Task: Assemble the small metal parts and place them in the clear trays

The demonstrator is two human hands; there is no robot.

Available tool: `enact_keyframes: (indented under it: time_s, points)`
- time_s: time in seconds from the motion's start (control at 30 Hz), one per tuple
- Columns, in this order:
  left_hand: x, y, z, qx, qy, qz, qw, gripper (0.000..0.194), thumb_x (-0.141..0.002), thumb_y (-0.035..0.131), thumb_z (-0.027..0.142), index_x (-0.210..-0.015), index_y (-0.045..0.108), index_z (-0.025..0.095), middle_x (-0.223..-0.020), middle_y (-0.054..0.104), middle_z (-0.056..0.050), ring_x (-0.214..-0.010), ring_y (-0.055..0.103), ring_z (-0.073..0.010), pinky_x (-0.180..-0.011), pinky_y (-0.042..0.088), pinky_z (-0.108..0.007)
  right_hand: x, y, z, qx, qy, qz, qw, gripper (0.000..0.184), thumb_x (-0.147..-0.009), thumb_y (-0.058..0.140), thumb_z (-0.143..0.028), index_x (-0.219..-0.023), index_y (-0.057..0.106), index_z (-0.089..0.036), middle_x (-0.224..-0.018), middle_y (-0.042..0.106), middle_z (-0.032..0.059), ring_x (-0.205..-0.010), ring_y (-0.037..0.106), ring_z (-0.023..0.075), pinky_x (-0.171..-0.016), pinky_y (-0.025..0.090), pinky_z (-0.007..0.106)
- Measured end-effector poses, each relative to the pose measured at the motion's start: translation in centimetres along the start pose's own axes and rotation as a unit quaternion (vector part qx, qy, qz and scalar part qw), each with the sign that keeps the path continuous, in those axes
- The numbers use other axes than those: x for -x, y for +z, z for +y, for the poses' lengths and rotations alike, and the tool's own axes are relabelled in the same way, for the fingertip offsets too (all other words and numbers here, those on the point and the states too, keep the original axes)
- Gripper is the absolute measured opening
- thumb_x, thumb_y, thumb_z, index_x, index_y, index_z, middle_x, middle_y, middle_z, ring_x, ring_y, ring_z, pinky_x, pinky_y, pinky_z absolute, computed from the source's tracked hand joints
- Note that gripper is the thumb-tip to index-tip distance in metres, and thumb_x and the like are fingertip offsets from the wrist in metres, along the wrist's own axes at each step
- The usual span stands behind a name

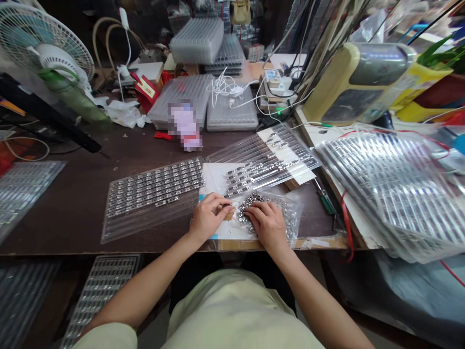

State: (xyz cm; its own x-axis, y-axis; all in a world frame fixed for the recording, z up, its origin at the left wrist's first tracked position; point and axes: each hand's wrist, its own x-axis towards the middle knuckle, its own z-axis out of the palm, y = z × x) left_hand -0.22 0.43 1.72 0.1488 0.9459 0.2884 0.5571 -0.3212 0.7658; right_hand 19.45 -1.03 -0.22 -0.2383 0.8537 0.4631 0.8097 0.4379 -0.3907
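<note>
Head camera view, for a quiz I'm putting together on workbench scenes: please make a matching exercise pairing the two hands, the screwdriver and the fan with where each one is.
Things:
1. Left hand
2. Right hand
3. Green-handled screwdriver
4. Desk fan

Places:
A. In the far left corner of the view
B. Resting on the pile of small metal parts
C. On the bench, right of the clear plastic bag
D. On the white sheet, just left of the pile

Pairs: 1-D, 2-B, 3-C, 4-A
</note>
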Motion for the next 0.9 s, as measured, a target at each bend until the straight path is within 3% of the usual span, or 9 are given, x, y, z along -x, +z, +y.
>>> enact_keyframes:
  time_s: [0.17,0.4,0.67,0.8,0.9]
  points:
    - [0.4,1.0,0.2,-0.062,0.051,-0.045,0.996,0.012,-0.083,0.064,0.028,-0.09,0.072,0.024,-0.086,0.067,-0.004,-0.085,0.061,-0.0176,-0.078,0.048,-0.031,0.1,0.0,0.2,-0.029,0.015,0.016,0.999,0.017,-0.091,0.054,-0.025,-0.094,0.07,-0.023,-0.092,0.067,0.005,-0.085,0.053,0.0182,-0.078,0.042,0.032]
    - [0.7,1.2,-0.6,-0.062,0.054,-0.053,0.995,0.01,-0.082,0.066,0.025,-0.088,0.073,0.022,-0.084,0.067,-0.004,-0.083,0.061,-0.0173,-0.077,0.048,-0.031,0.3,0.0,0.2,-0.049,0.02,0.021,0.998,0.016,-0.092,0.05,-0.02,-0.099,0.065,-0.021,-0.094,0.069,0.0036,-0.087,0.056,0.0176,-0.08,0.042,0.032]
    - [0.7,1.5,-0.5,-0.027,0.031,-0.052,0.998,0.009,-0.078,0.07,0.02,-0.085,0.074,0.022,-0.082,0.068,-0.002,-0.08,0.062,-0.0163,-0.076,0.048,-0.029,0.0,-0.3,0.2,-0.054,0.008,0.042,0.998,0.009,-0.089,0.057,-0.022,-0.092,0.065,-0.021,-0.086,0.07,0.0016,-0.079,0.057,0.0162,-0.076,0.041,0.031]
    - [0.1,0.2,-0.8,-0.015,0.021,-0.003,1.0,0.011,-0.081,0.066,0.023,-0.089,0.073,0.022,-0.087,0.068,-0.003,-0.083,0.062,-0.0161,-0.077,0.048,-0.029,-0.7,-0.4,-1.2,-0.054,0.014,0.041,0.998,0.007,-0.087,0.062,-0.028,-0.084,0.066,-0.022,-0.079,0.071,-0.001,-0.076,0.058,0.0151,-0.073,0.038,0.03]
    - [-0.6,-2.2,-2.1,-0.11,-0.005,0.06,0.992,0.012,-0.082,0.065,0.027,-0.09,0.072,0.023,-0.09,0.068,-0.003,-0.086,0.06,-0.0186,-0.08,0.045,-0.033,-1.4,0.6,-2.7,-0.067,0.009,0.017,0.998,0.01,-0.084,0.066,-0.032,-0.079,0.067,-0.023,-0.08,0.071,-0.002,-0.077,0.057,0.0144,-0.075,0.036,0.031]
